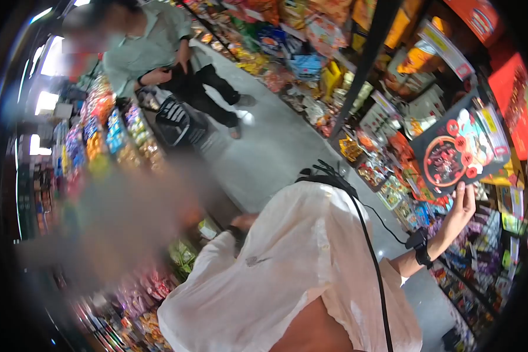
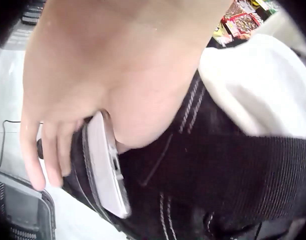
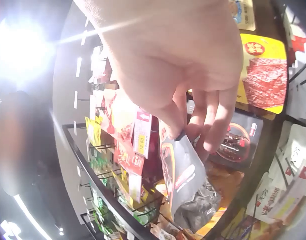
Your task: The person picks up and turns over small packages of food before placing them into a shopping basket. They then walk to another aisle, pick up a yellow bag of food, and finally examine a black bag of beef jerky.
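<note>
Pinching a flat black packet printed with an orange-rimmed bowl of food (image 1: 447, 158) in right hand (image 1: 460, 205), far right of head view. Fingers curled, closed down to the packet's edge, thumb opposite. In right wrist view, holding same packet tilted, just below centre. Can see a second black packet with a bowl print (image 3: 238, 142) right behind it, yellow packet with red meat print (image 3: 265, 75) upper right, white-and-pink price tag (image 3: 143, 132) just left.

Keeping left hand (image 2: 103, 75) low, against black fabric with white stitching (image 2: 148, 195). Fingers fairly straight, pointing to lower left, thumb tucked at the right. Also at the left hand: slim white phone (image 2: 108, 170) running down out of the gap between thumb and fingers, left of centre. Cannot tell gripped from merely touched.

Wearing loose white shirt (image 1: 281, 252), lower centre of head view, plus black strapped device (image 1: 419, 245) below right hand. Elsewhere in head view: person in pale green shirt (image 1: 143, 47) upper left, grey floor (image 1: 249, 158) near centre, colourful hanging snack bags (image 1: 97, 141) at left. Also blurred patch, lower left; cannot make out.
</note>
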